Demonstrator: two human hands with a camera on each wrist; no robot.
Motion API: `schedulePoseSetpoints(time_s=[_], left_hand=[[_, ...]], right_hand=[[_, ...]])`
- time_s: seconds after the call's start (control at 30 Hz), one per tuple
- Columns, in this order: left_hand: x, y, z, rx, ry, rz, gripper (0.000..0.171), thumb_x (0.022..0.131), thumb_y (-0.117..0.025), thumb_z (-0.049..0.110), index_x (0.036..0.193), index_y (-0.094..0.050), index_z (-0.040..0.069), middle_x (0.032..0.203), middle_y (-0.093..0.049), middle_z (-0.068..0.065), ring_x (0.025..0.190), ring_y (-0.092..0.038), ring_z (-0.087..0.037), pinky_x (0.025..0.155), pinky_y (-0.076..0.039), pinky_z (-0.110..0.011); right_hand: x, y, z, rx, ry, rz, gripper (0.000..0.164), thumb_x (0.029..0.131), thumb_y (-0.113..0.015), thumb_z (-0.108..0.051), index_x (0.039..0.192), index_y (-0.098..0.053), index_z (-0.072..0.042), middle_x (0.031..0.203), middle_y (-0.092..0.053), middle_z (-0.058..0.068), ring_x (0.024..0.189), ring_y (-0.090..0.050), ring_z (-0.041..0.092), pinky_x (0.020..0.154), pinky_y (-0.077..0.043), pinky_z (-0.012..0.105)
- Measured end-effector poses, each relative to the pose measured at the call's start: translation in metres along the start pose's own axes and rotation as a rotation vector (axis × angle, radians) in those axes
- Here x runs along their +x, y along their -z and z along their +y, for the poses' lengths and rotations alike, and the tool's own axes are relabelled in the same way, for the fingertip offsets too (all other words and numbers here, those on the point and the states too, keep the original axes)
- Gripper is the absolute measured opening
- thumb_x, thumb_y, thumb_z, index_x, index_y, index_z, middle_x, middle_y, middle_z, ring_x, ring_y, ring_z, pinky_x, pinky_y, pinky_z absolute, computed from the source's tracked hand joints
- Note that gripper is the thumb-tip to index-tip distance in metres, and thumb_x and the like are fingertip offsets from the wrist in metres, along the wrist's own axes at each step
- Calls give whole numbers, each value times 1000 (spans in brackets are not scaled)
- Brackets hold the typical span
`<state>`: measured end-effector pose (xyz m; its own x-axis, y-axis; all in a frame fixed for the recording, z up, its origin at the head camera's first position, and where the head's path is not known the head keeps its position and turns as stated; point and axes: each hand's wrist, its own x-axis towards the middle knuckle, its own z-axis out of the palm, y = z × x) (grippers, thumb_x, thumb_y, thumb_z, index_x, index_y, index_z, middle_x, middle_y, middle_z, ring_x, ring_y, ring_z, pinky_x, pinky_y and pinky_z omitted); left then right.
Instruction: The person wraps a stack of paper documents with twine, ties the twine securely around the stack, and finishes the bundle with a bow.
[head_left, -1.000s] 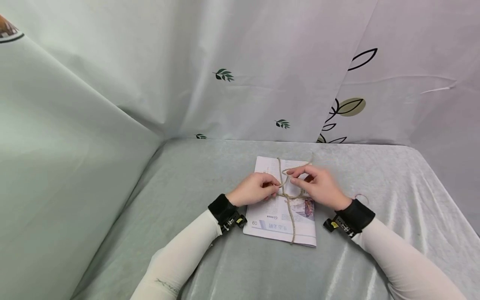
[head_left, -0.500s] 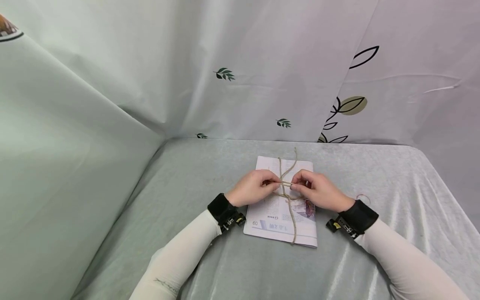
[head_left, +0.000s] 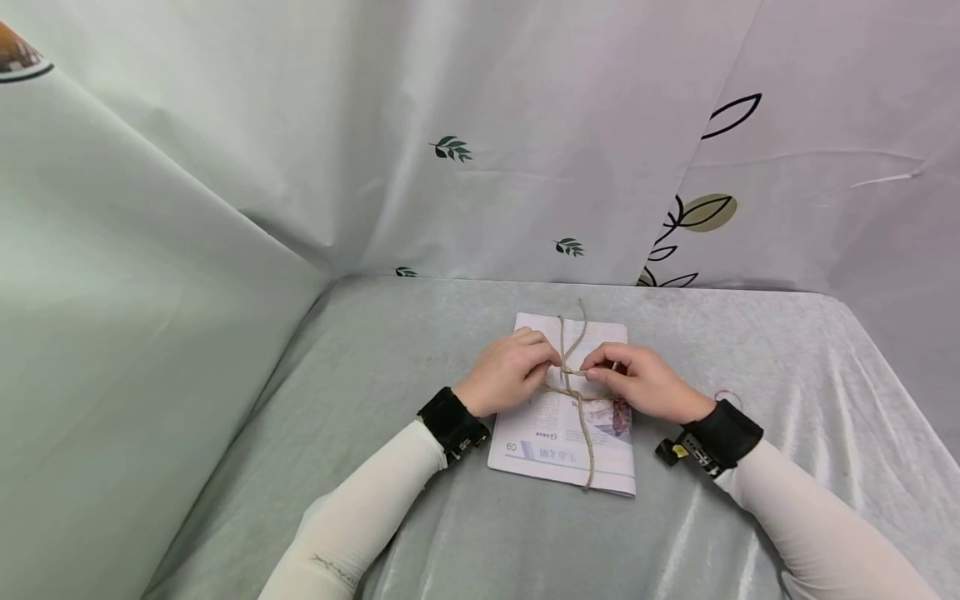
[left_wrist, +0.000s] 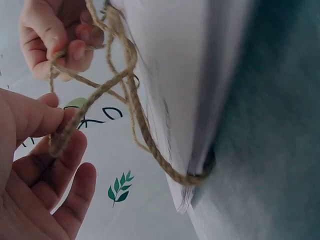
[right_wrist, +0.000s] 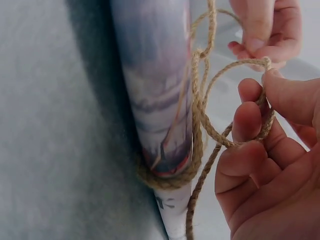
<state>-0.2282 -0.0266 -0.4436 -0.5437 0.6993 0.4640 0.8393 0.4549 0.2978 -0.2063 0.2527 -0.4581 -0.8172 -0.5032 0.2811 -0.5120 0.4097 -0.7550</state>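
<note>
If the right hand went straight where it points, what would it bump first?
Past the twine it pinches, the right hand would probably meet the left hand first, though depth is unclear.

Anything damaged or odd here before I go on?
No damage shows on the folded newspaper or the twine. One small oddity: a thin reddish loop beside the right wristband, unlike the twine in colour; I can't tell what it belongs to.

Behind a grey velvety tablecloth [head_left: 375,358], a creased whitish drape [head_left: 570,183] printed with small green leaf sprigs [head_left: 452,147] and a black-outlined branch [head_left: 705,215] hangs like a wall, another pale sheet [head_left: 112,333] slopes down the left side, and soft light leaves faint sheens on the folds.
</note>
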Motion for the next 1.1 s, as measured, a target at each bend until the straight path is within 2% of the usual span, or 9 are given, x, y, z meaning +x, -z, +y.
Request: schedulePoseSetpoints(time_s=[0.2,0.37,0.47,0.57,0.67,0.77,0.87,1.1], left_hand=[[0,-1,1,52,10,-61,19,103,-77,14,121,-84,13,112,-70,1,105,-62,-16,87,-51,-32],[0,-5,1,32,10,-90,19,103,-84,29,117,-86,17,113,-66,1,105,-57,-16,86,-49,-32],[-1,-6,1,5,10,-80,10,101,-86,26,107,-86,17,112,-65,1,105,-57,-16,88,-49,-32],[-1,-5,2,-43,30,-74,4,100,-84,17,97,-82,15,115,-67,0,108,-59,-17,91,-49,-31],[0,-4,3,-87,66,-81,10,99,-79,12,91,-76,16,119,-69,1,112,-59,-17,96,-49,-32],[1,-2,3,-112,88,-82,17,99,-77,12,84,-71,17,118,-69,0,111,-59,-17,96,-48,-32],[1,0,3,-126,97,-65,27,100,-77,16,77,-65,19,112,-67,1,108,-56,-17,93,-47,-31],[2,11,4,-157,135,-27,43,103,-82,23,68,-56,18,89,-54,4,92,-50,-16,81,-42,-28]], right_hand=[[0,1,-2,60,-51,-20,8,109,-72,-6,109,-80,-10,99,-74,-1,69,-58,9,61,-50,28],[0,0,-1,76,-75,-19,9,108,-73,-7,109,-80,-12,98,-74,3,70,-60,12,62,-50,28],[0,1,0,45,-30,1,12,106,-75,-5,109,-81,-16,101,-76,2,75,-62,12,66,-51,27],[0,2,3,-39,82,37,20,102,-79,0,109,-83,-18,105,-77,1,86,-65,11,74,-53,26],[1,3,5,-132,209,83,26,97,-81,7,109,-84,-16,108,-77,-1,95,-68,13,81,-53,27],[0,4,7,-208,283,121,30,93,-83,11,109,-84,-14,110,-77,-3,97,-70,14,81,-54,27],[0,7,9,-254,291,138,30,91,-85,11,108,-84,-15,110,-75,-4,94,-69,12,78,-53,27],[-2,13,8,-313,226,115,17,94,-87,0,104,-83,-13,104,-70,-8,87,-62,5,73,-51,26]])
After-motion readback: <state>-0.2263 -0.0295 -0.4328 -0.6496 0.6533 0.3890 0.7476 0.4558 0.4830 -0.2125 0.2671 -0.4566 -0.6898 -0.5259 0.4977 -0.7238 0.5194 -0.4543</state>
